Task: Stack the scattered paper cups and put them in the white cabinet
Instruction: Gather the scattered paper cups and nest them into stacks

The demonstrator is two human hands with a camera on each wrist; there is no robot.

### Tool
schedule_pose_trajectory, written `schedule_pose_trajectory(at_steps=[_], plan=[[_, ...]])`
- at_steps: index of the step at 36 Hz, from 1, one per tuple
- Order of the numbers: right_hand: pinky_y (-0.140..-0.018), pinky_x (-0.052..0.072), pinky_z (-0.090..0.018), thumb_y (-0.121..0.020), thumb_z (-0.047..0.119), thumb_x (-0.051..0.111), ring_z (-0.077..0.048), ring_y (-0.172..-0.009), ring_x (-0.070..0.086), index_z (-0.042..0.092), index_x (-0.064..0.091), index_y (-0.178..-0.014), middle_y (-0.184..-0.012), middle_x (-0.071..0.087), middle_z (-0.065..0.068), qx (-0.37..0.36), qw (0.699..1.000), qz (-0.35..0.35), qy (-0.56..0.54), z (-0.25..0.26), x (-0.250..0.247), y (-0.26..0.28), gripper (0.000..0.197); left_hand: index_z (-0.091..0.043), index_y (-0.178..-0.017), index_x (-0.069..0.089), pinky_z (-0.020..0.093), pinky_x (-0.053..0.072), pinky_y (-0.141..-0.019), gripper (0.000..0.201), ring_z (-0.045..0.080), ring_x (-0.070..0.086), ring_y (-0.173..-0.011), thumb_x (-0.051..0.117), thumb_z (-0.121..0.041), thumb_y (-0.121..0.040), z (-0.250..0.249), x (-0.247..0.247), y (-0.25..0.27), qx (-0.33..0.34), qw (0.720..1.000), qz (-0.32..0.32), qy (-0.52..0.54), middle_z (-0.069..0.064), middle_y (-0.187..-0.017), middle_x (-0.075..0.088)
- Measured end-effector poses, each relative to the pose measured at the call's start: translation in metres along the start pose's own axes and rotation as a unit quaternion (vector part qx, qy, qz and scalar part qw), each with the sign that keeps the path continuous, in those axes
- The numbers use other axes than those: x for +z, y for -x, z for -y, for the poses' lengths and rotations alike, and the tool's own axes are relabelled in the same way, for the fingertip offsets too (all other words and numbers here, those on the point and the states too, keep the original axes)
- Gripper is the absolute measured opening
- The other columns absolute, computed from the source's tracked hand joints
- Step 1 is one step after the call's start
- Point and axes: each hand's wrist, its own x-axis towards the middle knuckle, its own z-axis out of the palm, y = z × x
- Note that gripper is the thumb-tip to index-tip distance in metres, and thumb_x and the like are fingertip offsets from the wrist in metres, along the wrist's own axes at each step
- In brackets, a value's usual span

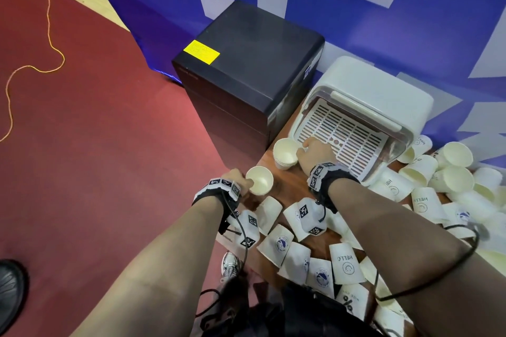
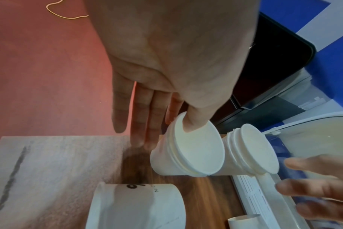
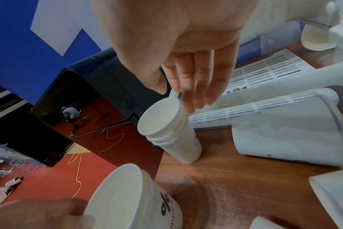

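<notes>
**Two hands at the near corner of the tabletop, one cup stack held, one standing**

The left hand holds a short stack of paper cups by the rim, thumb inside the mouth and index finger outside; its grip is a pinch, the other fingers straight. The right hand is relaxed, its grip holding nothing, fingers just beside a second cup stack standing upright on the wooden tabletop. Behind it lies the white cabinet, lid raised, slotted tray showing. Loose cups lie scattered across the tabletop. A black unit stands on the red floor.
</notes>
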Motion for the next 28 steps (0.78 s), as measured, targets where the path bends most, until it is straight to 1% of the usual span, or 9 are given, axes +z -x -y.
schedule_pose_trajectory(at_steps=[2,4,7,14,18,20,23,25,28], plan=[[-0.073,0.044,-0.031,-0.096,0.026,0.048,-0.031,-0.095,0.059,0.012,0.057,-0.120,-0.113,0.063,-0.017,0.006,1.000,0.007,-0.002,-0.004,0.002,-0.001,0.030,-0.001,-0.108,0.064,0.046,0.060,-0.078,0.031,0.034,0.072,-0.087,0.058,-0.019,-0.083,-0.001,0.002,-0.003,0.004,1.000,0.005,-0.006,0.019,-0.093,0.073],[-0.076,0.049,-0.033,-0.094,0.026,0.051,-0.031,-0.094,0.060,0.012,0.059,-0.115,-0.109,0.064,-0.015,0.011,1.000,0.011,-0.008,-0.007,0.002,0.000,0.027,-0.004,-0.109,0.061,0.046,0.060,-0.079,0.031,0.034,0.072,-0.086,0.058,-0.018,-0.082,-0.002,0.005,-0.005,0.005,1.000,0.008,-0.013,0.018,-0.094,0.072],[-0.080,0.055,-0.037,-0.093,0.031,0.053,-0.027,-0.088,0.062,0.014,0.062,-0.105,-0.101,0.066,-0.010,0.006,1.000,0.003,-0.001,-0.011,0.001,0.001,0.023,-0.005,-0.109,0.060,0.046,0.060,-0.078,0.032,0.035,0.071,-0.087,0.057,-0.018,-0.080,-0.004,0.010,-0.011,0.004,1.000,0.006,-0.012,0.018,-0.095,0.072],[-0.077,0.054,-0.033,-0.092,0.024,0.053,-0.026,-0.085,0.061,0.015,0.065,-0.103,-0.099,0.065,-0.008,0.019,0.999,0.018,-0.018,-0.029,-0.004,0.000,0.018,-0.008,-0.109,0.060,0.045,0.060,-0.077,0.030,0.035,0.068,-0.089,0.058,-0.019,-0.081,-0.016,0.018,-0.021,0.008,1.000,0.002,-0.012,0.018,-0.103,0.066],[-0.076,0.053,-0.034,-0.092,0.022,0.055,-0.029,-0.089,0.063,0.013,0.065,-0.105,-0.101,0.065,-0.010,0.031,0.998,0.036,-0.052,-0.040,-0.008,0.001,0.019,-0.012,-0.098,0.058,0.044,0.060,-0.077,0.020,0.035,0.069,-0.086,0.059,-0.020,-0.079,-0.022,0.022,-0.024,0.007,1.000,0.008,-0.023,0.016,-0.098,0.066],[-0.074,0.053,-0.033,-0.091,0.021,0.054,-0.028,-0.089,0.063,0.013,0.066,-0.105,-0.102,0.065,-0.010,0.036,0.997,0.035,-0.056,-0.045,-0.010,0.002,0.019,-0.011,-0.095,0.057,0.045,0.060,-0.076,0.027,0.034,0.070,-0.083,0.058,-0.026,-0.072,-0.022,0.024,-0.028,0.010,0.999,0.008,-0.031,0.014,-0.093,0.068],[-0.074,0.053,-0.033,-0.092,0.020,0.052,-0.028,-0.088,0.063,0.012,0.067,-0.104,-0.102,0.066,-0.010,0.035,0.997,0.036,-0.050,-0.050,-0.013,0.003,0.021,-0.011,-0.084,0.060,0.047,0.061,-0.073,0.035,0.032,0.072,-0.071,0.052,-0.032,-0.058,-0.013,0.031,-0.049,0.002,0.999,0.016,-0.044,0.012,-0.079,0.072],[-0.076,0.055,-0.036,-0.092,0.019,0.053,-0.030,-0.088,0.064,0.009,0.069,-0.101,-0.099,0.068,-0.013,0.032,0.998,0.033,-0.053,-0.052,-0.016,0.005,0.021,-0.010,-0.078,0.062,0.043,0.061,-0.074,0.033,0.031,0.072,-0.070,0.055,-0.034,-0.057,-0.019,0.021,-0.031,-0.007,0.998,0.013,-0.061,0.013,-0.078,0.073],[-0.070,0.053,-0.035,-0.091,0.018,0.051,-0.029,-0.078,0.063,0.008,0.069,-0.093,-0.092,0.068,-0.014,0.025,0.998,0.019,-0.062,-0.056,-0.019,0.010,0.021,-0.011,-0.074,0.054,0.030,0.052,-0.071,0.030,0.030,0.065,-0.080,0.064,-0.039,-0.072,-0.029,0.002,0.004,-0.015,0.996,-0.007,-0.087,0.012,-0.088,0.068]])
